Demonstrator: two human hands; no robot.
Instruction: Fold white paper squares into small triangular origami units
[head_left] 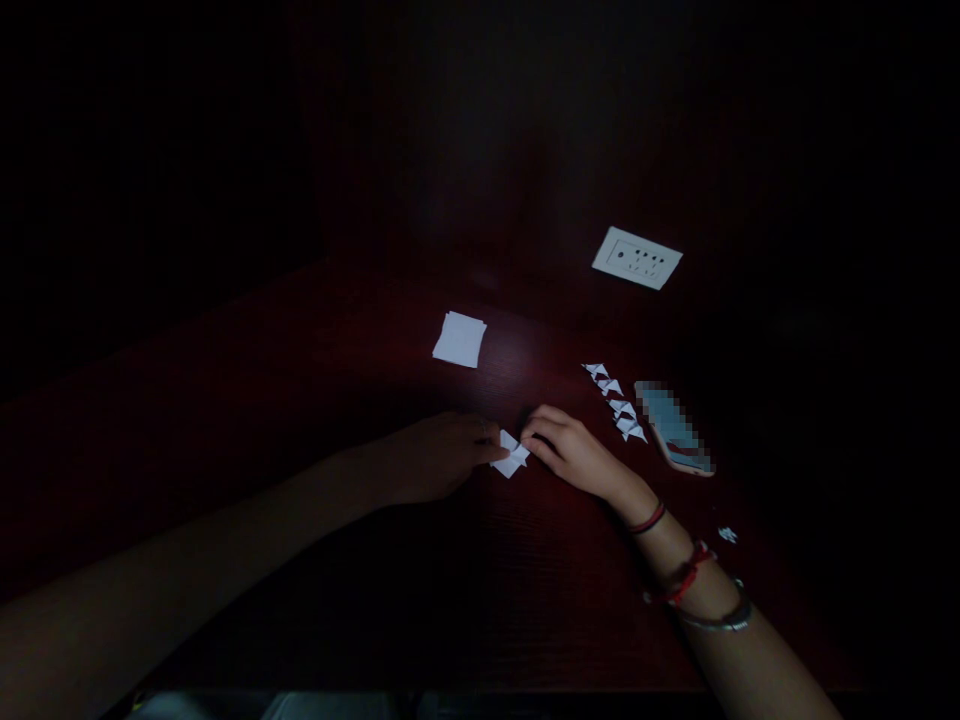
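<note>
Between my two hands lies a small white piece of folded paper, low over the dark red table. The thumb and fingers of my left hand pinch its left edge. My right hand has its thumb and curled fingers closed on the paper's upper right corner. A short row of folded paper pieces rests to the right of my right hand. Farther back sits a small stack of white square sheets.
A phone with a blurred-out screen lies right of the folded row. Paper scraps are near my right forearm. A white socket panel is set in the back surface. The surroundings are very dark.
</note>
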